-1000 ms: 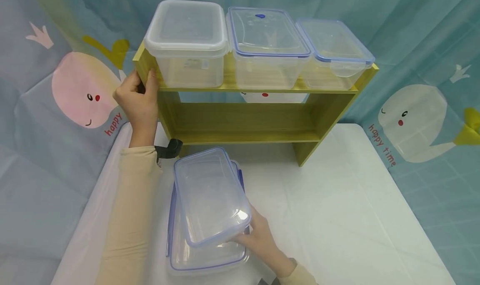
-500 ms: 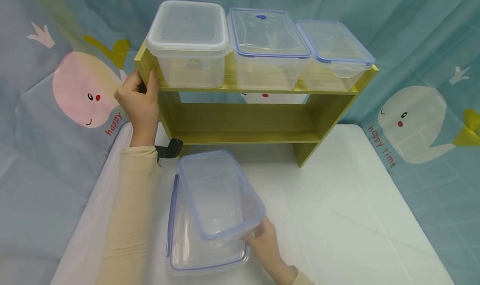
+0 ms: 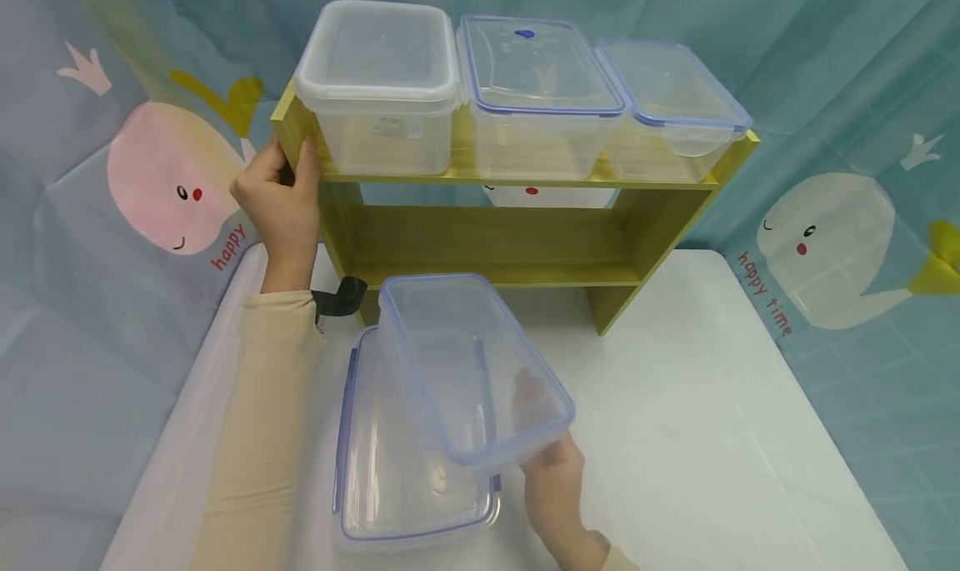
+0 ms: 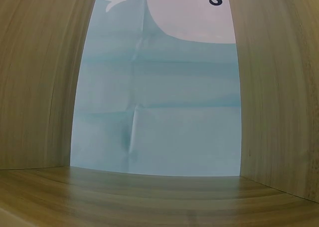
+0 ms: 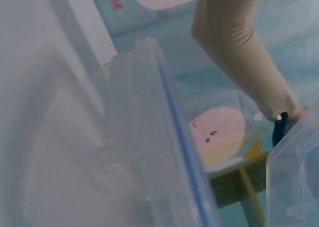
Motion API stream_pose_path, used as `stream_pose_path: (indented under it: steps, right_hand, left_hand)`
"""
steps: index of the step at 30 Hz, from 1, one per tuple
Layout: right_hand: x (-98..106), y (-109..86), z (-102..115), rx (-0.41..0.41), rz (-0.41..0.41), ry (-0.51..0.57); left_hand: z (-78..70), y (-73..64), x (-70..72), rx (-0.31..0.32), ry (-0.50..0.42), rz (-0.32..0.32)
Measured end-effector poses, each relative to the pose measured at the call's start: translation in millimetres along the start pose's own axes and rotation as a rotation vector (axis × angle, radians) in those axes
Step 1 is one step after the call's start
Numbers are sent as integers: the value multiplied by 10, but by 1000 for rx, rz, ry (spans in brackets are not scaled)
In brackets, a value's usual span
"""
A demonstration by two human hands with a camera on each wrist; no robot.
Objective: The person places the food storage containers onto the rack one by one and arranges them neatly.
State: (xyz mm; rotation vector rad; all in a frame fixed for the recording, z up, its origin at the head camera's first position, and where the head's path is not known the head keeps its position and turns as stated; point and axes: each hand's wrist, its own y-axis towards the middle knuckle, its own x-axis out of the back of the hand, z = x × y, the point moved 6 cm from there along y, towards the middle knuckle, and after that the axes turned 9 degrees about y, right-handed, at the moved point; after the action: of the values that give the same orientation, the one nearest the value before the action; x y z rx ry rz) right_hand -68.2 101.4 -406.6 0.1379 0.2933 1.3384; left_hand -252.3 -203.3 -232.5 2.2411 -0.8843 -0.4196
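At the upper left of the head view, my left hand grips the upper side panel of a wooden shelf. My right hand holds a clear, blue-rimmed food container by its near right corner, some fingers showing through the plastic. The container is tilted and overlaps a larger clear food container, with blue side clips, on the white table. In the right wrist view, a clear plastic wall with a blue strip stands close to the camera. Wooden boards frame the left wrist view, which leaves out my left hand.
Three lidded clear containers stand in a row on the shelf's top board: a white-lidded one, a blue-rimmed one and a smaller one. A printed curtain hangs behind and around the white table.
The right hand has moved the blue-rimmed container rightward, off part of the larger one, uncovering more of it. The left hand has kept its grip on the shelf.
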Motion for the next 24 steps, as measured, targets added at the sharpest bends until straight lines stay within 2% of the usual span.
stream_pose_path:
  steps: [2,5,8,12,19,24]
  right_hand:
    - [-1,42,87,74,-16,44]
    - [-19,138,196,199,-8,172]
    - [-49,257,221,269,-4,262]
    - [-116,427,155,305,-2,285]
    - [-251,661,59,400,159,302]
    - [-292,777,57,433,197,244]
  left_hand:
    - [-1,4,1,-2,-3,0]
    - [0,9,2,-6,-3,0]
    - [1,9,2,-13,6,-1]
    - [2,4,4,-20,12,-1]
    - [5,-4,6,-20,4,2]
    - [-2,-12,9,-25,4,-1]
